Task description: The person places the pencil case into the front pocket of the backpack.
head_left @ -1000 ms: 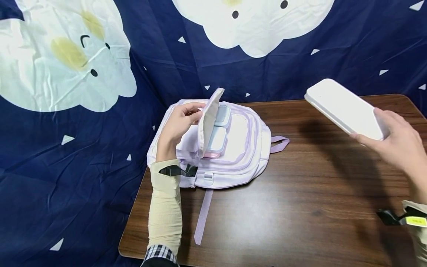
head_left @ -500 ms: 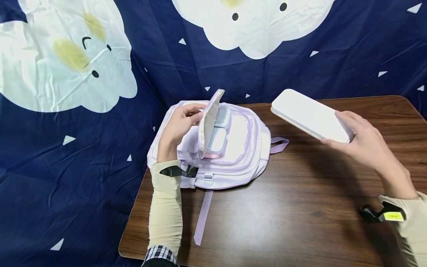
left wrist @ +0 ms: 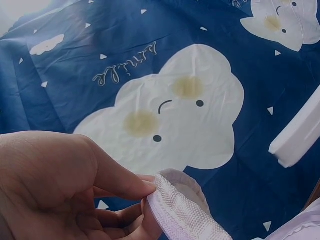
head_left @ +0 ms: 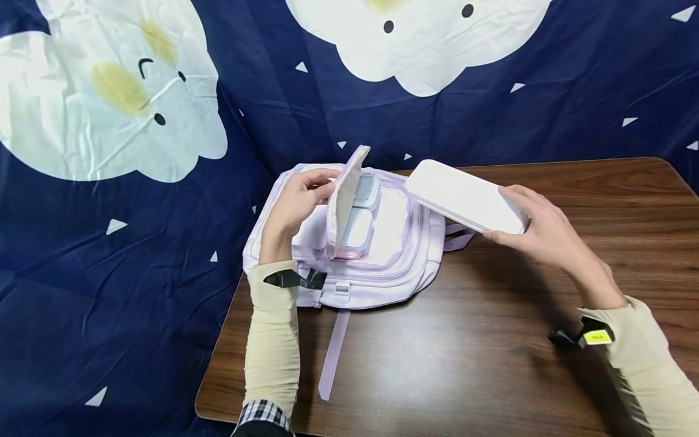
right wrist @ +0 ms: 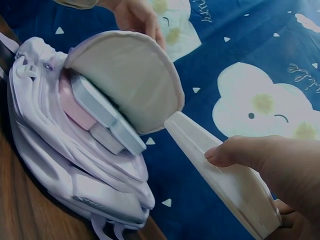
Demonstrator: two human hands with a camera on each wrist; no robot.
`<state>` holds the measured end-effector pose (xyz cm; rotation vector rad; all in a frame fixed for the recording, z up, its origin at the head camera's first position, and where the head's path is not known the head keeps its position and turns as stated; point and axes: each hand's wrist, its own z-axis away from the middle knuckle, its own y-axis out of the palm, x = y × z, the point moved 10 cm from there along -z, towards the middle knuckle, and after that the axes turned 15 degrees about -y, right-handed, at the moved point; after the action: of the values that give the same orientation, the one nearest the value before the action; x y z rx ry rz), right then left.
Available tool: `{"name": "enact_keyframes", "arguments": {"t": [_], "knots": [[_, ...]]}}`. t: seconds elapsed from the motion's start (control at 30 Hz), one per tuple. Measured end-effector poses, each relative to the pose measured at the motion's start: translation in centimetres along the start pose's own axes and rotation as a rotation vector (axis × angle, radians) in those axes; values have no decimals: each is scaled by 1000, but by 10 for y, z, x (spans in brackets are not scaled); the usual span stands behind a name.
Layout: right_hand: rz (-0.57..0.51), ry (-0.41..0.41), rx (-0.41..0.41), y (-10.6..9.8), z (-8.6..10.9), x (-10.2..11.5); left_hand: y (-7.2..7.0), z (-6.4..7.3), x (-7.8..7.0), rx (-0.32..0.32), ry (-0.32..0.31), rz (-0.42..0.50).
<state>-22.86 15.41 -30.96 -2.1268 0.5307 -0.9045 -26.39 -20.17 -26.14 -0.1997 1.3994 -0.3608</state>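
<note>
A pale lilac backpack (head_left: 382, 286) lies on the table with its front pocket flap (head_left: 345, 209) raised. My left hand (head_left: 297, 203) pinches the flap's edge between thumb and fingers, as the left wrist view also shows. Inside the pocket sit light blue boxes (head_left: 357, 229) and a pink box (right wrist: 75, 107). In my right hand (head_left: 540, 227) is a long white box (head_left: 461, 194) with rounded corners, gripped by one end. Its far end hangs above the right part of the backpack. What the box contains is hidden.
The brown wooden table (head_left: 464, 364) extends to the right and front. A lilac strap (head_left: 333, 355) trails toward the front edge, and a loop (head_left: 457, 238) sticks out on the right. A navy cloth (head_left: 262, 73) with white clouds hangs behind and on the left.
My right hand has carried the white box leftward and slightly down, from the table's right side to the backpack. The left hand has stayed on the flap.
</note>
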Motion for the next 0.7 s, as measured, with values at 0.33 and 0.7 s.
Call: {"name": "enact_keyframes", "arguments": {"t": [0.33,0.7], "knots": [[-41,-29,38,27,-15,8,4,0,-5,-1,22,-13],[-86,-57,106,58,-35,20,11,-2,-4,10,5,-12]]}}
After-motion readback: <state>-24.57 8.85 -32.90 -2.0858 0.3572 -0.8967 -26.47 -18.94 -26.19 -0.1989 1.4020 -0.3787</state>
